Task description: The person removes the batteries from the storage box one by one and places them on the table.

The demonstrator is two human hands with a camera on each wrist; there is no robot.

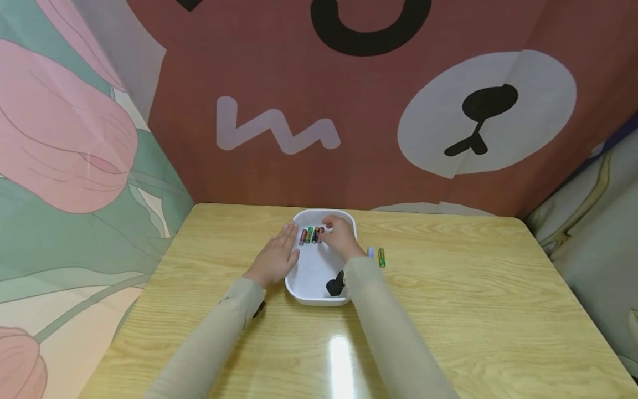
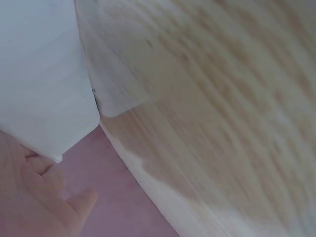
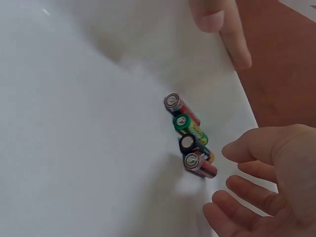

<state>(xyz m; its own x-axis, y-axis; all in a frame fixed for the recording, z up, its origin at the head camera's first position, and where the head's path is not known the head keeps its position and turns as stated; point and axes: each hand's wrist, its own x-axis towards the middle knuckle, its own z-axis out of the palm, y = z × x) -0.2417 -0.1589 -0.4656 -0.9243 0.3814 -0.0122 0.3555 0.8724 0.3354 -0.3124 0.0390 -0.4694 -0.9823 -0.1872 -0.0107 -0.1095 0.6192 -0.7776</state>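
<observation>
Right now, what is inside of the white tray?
Four cylindrical batteries lie side by side: red, green, black, red. In the head view, the right hand and sleeve cover part of the white tray; I cannot see beneath.

Booth-like place, home or studio unclear: wood-grain table [image 1: 458, 310] before cartoon-animal backdrop [image 1: 369, 111], tulip-print sheet [image 1: 65, 127] on left, pale drape [image 1: 593, 249] on right.

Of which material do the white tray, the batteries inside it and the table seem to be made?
White tray: probably smooth plastic, slightly glossy; rounded corners and uniform color suggest this, though coated metal is possible.
Batteries: apparently metal, in colorful printed wrappers; silvery ends show.
Table: wood or wood-look laminate, somewhat glossy; it shows grain lines and a bright reflection.
</observation>
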